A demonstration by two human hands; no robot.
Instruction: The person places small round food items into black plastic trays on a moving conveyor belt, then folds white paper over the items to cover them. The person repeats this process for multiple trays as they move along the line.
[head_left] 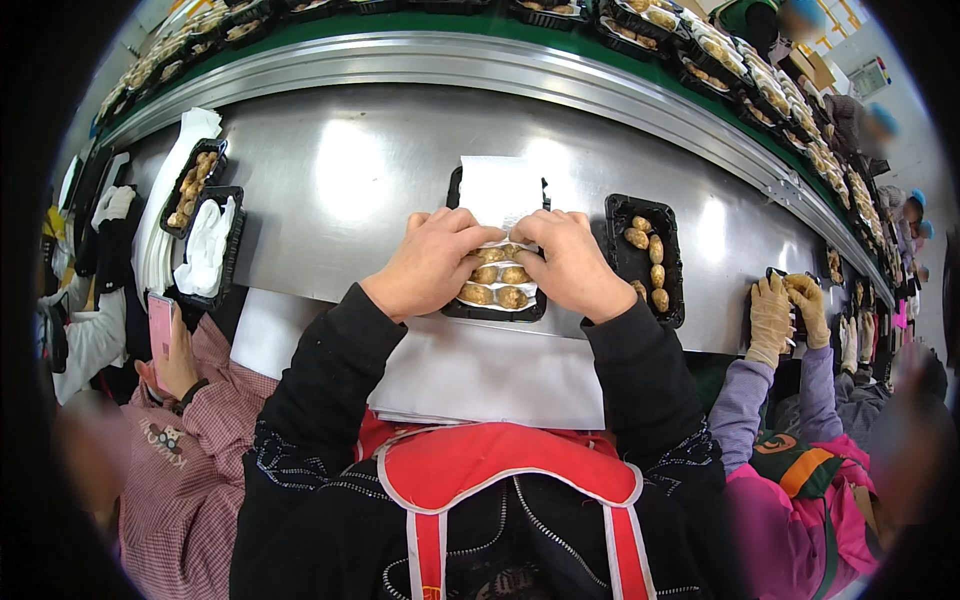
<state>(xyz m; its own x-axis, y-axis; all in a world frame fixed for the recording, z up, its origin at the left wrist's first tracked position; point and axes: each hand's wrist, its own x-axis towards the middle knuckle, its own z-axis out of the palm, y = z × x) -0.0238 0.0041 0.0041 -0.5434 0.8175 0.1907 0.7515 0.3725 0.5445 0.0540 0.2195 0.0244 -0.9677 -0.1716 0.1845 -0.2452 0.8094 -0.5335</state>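
Note:
In front of me on the steel table lies a black plastic tray [495, 313] lined with a white paper sheet [502, 188]. Brown, oblong, potato-like tubers [512, 297] lie in rows at its near end, with strips of white between the rows. My left hand [425, 258] reaches over the tray from the left, thumb and fingers closed on the paper beside the tubers. From the other side my right hand [572, 262] pinches the same paper, its fingertips almost meeting the left ones. The sheet's far part stands out flat past the tray's back.
Right of me is a black tray [672, 255] with several loose tubers. At left stand another tray of tubers [192, 188], a tray with white paper [209, 250] and a white stack [172, 215]. Beyond a metal rail [420, 62] runs a green conveyor with trays. Co-workers flank me.

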